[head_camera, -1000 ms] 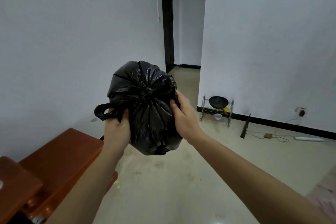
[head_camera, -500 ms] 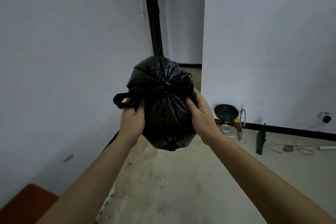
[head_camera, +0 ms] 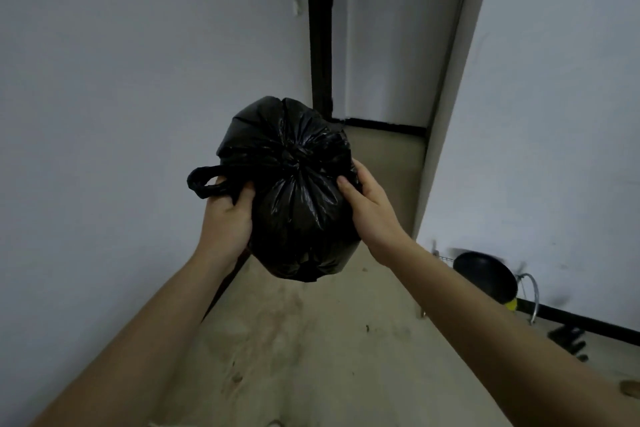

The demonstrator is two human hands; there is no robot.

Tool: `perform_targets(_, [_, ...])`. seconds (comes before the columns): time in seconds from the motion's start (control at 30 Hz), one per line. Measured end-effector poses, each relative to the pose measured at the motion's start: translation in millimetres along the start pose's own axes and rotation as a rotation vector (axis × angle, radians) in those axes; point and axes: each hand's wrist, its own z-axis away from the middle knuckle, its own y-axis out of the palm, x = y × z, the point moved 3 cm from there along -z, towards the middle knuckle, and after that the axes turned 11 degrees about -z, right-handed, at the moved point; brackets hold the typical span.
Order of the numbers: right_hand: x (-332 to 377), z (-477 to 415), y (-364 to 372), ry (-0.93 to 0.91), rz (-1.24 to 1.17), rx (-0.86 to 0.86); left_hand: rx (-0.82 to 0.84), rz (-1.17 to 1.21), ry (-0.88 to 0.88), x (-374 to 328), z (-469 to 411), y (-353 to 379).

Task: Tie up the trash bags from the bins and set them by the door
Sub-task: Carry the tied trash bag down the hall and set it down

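Hands, two, bare, forearms extended. Left hand [head_camera: 227,215] grips the black trash bag [head_camera: 298,218] at its left side, fingers curled over the base of the tie loop [head_camera: 204,180]. Right hand [head_camera: 370,211] clasps the bag's right side, thumb on the front, fingers wrapped round behind.

White walls [head_camera: 121,114]: one to the left, one to the right, with a narrow passage between.

Floor [head_camera: 311,357]: pale, scuffed, with dark specks.

Door frame [head_camera: 320,28]: dark, upright, at the passage's left edge, directly beyond the bag.

Black trash bag: full, rounded, held in the air between both hands, clear of the floor. Mouth gathered into a knot [head_camera: 291,159] facing the camera.

Black pan [head_camera: 485,274]: low against the right wall, resting on a wire rack [head_camera: 533,295].

Tie loop: sticks out leftward past the left hand.
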Motion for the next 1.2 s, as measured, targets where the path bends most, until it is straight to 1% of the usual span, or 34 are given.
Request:
perform_targets(0.17, [-67.5,-156.7,11.5,-0.011,0.006,0.02,0.002,0.051,-0.021,69.8,-153.7,22.1])
perform_targets(0.27, [-90.1,-246.5,11.0,0.007,0.029,-0.007,0.051,0.068,-0.042,87.3,-250.1,41.3])
perform_targets(0.33, [-97.1,-301.7,3.2,-0.01,0.038,-0.029,0.091,0.065,-0.008,88.9,-311.5,59.4])
perform_targets(0.43, [-108.2,-384.8,-24.3,-0.022,0.008,-0.112,0.161,0.067,0.021,94.4,-401.4,105.4])
perform_targets(0.57, [-144.2,-477.9,-77.2,0.091,-0.1,-0.32,0.247,0.067,0.017,125.7,-502.7,181.3])
perform_targets(0.63, [-168.5,-529.7,-103.5,0.124,-0.147,-0.358,0.282,0.059,0.037,142.6,-556.7,220.9])
perform_targets(0.77, [-209.6,-651.8,-158.0,0.121,-0.208,-0.314,0.307,0.078,0.069,163.2,-674.4,304.4])
perform_targets(0.9, [-212.1,-785.1,-202.6,0.126,-0.227,-0.324,0.312,0.101,0.044,163.1,-796.2,371.4])
perform_targets(1.0, [-203.0,-885.1,-221.4,0.06,-0.226,-0.314,0.283,0.124,0.039,160.6,-881.0,402.3])
perform_targets(1.07, [-205.1,-937.2,-225.3,0.046,-0.212,-0.301,0.268,0.124,0.022,165.9,-925.0,414.9])
perform_targets(1.2, [-238.3,-1041.0,-232.4,0.078,-0.165,-0.249,0.239,0.107,0.003,201.0,-1023.3,442.6])
